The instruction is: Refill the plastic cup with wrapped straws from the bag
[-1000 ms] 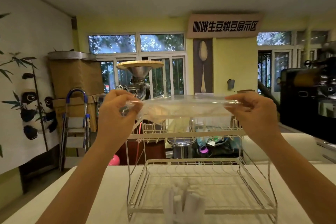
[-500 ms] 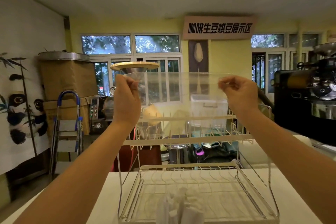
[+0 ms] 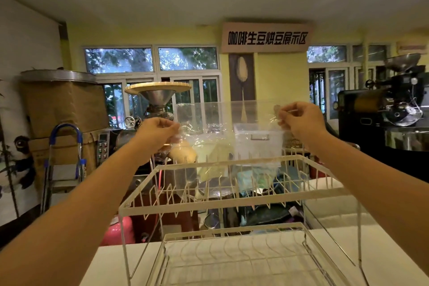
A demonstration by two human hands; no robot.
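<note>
The clear bag [image 3: 228,132] is hard to trace against the windows, and it looks empty as far as the view shows. The left hand [image 3: 155,131] and right hand [image 3: 299,117] each pinch 1 upper corner, holding it spread above the 2-tier wire rack [image 3: 227,165] on the bench [image 3: 109,267].

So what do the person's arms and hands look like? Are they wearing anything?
Both arms are bare as far as the picture shows: no sleeves, gloves or watch in sight. No rings show on the left hand or the right hand. There are no cables or markings.
</note>
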